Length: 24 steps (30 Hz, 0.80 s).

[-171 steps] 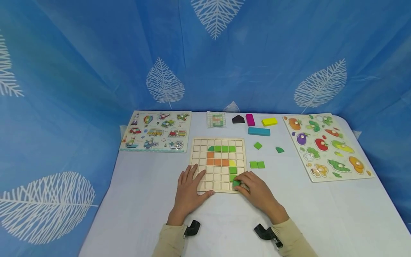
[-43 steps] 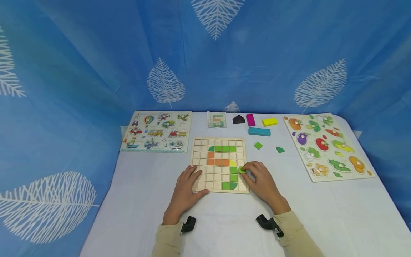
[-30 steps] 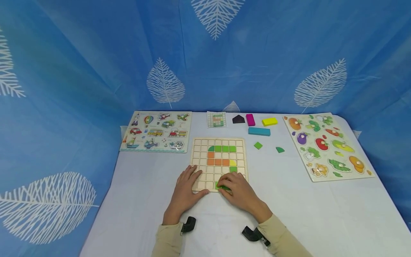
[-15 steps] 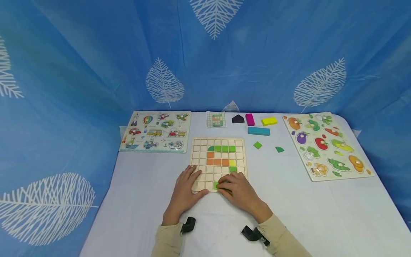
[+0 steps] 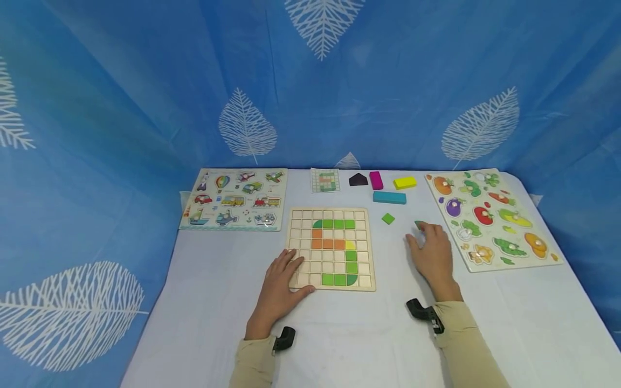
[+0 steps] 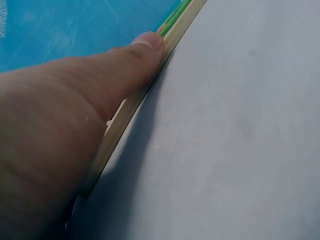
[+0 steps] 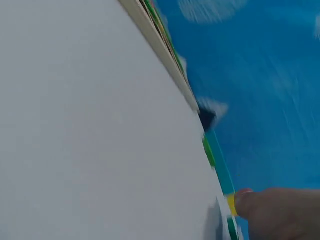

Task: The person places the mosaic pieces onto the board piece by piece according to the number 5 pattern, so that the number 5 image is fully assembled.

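My left hand (image 5: 278,291) rests with spread fingers on the left front corner of a wooden grid board (image 5: 305,269); its thumb (image 6: 145,50) lies along the board's front edge in the left wrist view. Orange, yellow and green tiles form an S-like figure on the grid, with green squares (image 5: 328,279) and a dark green rounded tile (image 5: 352,280) in the front row. To the right of the board, my right hand (image 5: 433,256) reaches over a dark green quarter-round tile (image 5: 418,223), mostly covered by the fingers. Thumb and forefinger stand apart there.
A loose green square (image 5: 388,219) lies right of the board. Behind are a pattern card (image 5: 325,180) and black, magenta, yellow and blue blocks (image 5: 390,198). A vehicle puzzle (image 5: 234,199) stands left, a vegetable puzzle (image 5: 495,221) right. A blue curtain (image 5: 310,108) hangs behind.
My right hand set the rounded tile and two green squares in the board's front row, then moved right to the loose quarter-round tile. The left hand stays at the board.
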Each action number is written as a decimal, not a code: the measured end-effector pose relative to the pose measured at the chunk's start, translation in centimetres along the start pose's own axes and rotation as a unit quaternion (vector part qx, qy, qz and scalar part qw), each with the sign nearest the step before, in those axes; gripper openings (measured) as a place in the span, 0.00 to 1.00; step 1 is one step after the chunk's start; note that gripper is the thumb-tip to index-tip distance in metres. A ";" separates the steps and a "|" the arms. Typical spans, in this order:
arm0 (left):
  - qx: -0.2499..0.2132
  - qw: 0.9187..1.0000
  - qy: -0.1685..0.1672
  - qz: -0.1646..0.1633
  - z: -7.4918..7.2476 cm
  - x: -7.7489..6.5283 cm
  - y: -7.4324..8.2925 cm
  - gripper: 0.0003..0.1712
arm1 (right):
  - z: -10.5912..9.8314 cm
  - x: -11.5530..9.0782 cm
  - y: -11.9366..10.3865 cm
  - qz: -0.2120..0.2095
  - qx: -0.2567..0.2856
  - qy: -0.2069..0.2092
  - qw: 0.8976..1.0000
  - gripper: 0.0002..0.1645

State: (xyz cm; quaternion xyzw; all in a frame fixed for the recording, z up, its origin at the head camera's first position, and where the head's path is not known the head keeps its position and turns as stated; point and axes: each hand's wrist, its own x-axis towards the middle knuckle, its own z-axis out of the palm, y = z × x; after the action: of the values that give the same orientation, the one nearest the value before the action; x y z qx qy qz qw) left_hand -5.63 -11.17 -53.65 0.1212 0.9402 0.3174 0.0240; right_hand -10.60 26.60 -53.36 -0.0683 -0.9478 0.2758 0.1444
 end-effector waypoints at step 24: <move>0.003 1.000 0.007 -0.002 0.3 0.1 -0.1 0.45 | 1.1 1.4 1.4 -0.011 0.027 -0.031 0.999 0.23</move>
State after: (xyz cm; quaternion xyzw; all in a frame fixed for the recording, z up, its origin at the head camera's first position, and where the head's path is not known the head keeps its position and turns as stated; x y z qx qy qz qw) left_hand -5.68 -11.02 -53.93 0.1172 0.9416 0.3153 0.0172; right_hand -12.21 27.50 -54.62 -0.0450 -0.9448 0.3016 0.1201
